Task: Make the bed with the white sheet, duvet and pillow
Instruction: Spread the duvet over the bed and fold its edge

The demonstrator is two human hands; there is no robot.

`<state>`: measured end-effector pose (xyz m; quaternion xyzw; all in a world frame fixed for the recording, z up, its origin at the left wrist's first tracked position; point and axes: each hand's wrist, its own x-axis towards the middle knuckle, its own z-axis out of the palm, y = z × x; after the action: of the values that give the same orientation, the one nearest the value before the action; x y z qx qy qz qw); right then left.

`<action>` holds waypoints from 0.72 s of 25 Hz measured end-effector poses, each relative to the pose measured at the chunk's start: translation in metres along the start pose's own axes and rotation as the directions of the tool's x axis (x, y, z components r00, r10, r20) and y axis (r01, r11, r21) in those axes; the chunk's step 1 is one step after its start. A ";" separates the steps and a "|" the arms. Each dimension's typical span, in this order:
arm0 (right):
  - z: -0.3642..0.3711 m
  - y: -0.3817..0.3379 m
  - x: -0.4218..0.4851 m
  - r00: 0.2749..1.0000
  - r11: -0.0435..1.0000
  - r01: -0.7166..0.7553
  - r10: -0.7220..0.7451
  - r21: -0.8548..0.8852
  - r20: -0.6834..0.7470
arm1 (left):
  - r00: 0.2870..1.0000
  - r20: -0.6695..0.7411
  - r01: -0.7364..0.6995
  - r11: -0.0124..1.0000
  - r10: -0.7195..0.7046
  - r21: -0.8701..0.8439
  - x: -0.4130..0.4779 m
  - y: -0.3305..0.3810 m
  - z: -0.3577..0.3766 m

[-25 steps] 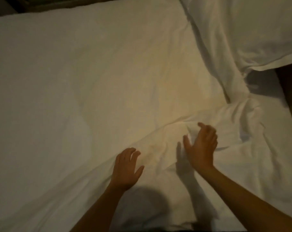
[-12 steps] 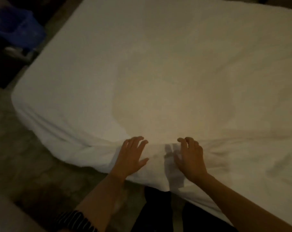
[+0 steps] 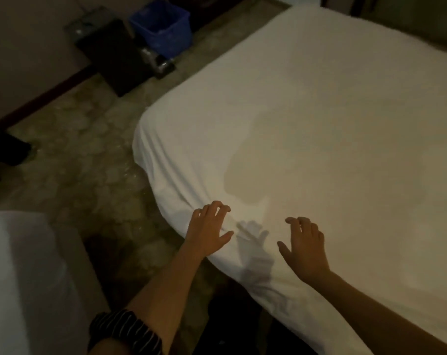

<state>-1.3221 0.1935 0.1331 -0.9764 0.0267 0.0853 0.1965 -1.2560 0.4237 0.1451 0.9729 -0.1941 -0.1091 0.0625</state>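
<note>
The white sheet (image 3: 319, 119) lies spread flat over the whole mattress, drawn down round the mattress corner (image 3: 143, 139), with creases gathered along the near edge beside that corner. Half a second ago both hands sat close together on that edge. Now they are wider apart, and the wrinkles that ran under them have mostly smoothed out. The left hand (image 3: 209, 230) rests on the edge just along from the corner, its fingers spread and lightly bent, gripping nothing. The right hand (image 3: 305, 248) is farther along from the corner and a little inward on the sheet, also spread and holding nothing. In this dim light I cannot tell whether its palm touches the cloth or hovers just above it. The view has swung so that the corner sits more to the middle. The blue bin (image 3: 163, 26) and a black box (image 3: 112, 53) now show clearly on the floor (image 3: 84, 160) beyond the corner. A pale white bulk (image 3: 20, 278) has come into view on the near side of the corner, across the floor, next to the striped sleeve (image 3: 125, 331).
</note>
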 end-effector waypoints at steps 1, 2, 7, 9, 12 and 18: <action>0.001 -0.021 0.015 0.999 0.999 0.042 -0.042 -0.022 0.003 | 0.999 -0.013 0.038 0.999 -0.039 -0.009 0.000 -0.020 -0.008; 0.005 -0.044 0.031 0.996 0.995 0.086 -0.086 -0.044 0.009 | 0.997 -0.010 0.071 0.997 -0.072 -0.030 -0.001 -0.042 -0.016; 0.059 -0.190 0.108 0.979 0.982 0.190 -0.188 -0.014 0.080 | 0.976 0.040 0.217 0.971 -0.214 -0.103 -0.018 -0.198 -0.036; 0.090 -0.255 0.140 0.974 0.979 0.203 -0.204 0.018 0.094 | 0.968 0.045 0.251 0.961 -0.247 -0.116 -0.017 -0.273 -0.046; 0.120 -0.339 0.179 0.974 0.982 0.188 -0.189 0.022 0.125 | 0.959 0.033 0.283 0.944 -0.282 -0.168 -0.009 -0.360 -0.070; 0.162 -0.427 0.251 0.975 0.994 0.113 -0.110 -0.004 0.193 | 0.966 0.167 0.219 0.967 -0.196 -0.130 0.046 -0.480 -0.080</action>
<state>-1.0643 0.6448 0.1035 -0.9649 -0.0480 0.1685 0.1954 -1.0211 0.8522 0.1353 0.9693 -0.0867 -0.2034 0.1073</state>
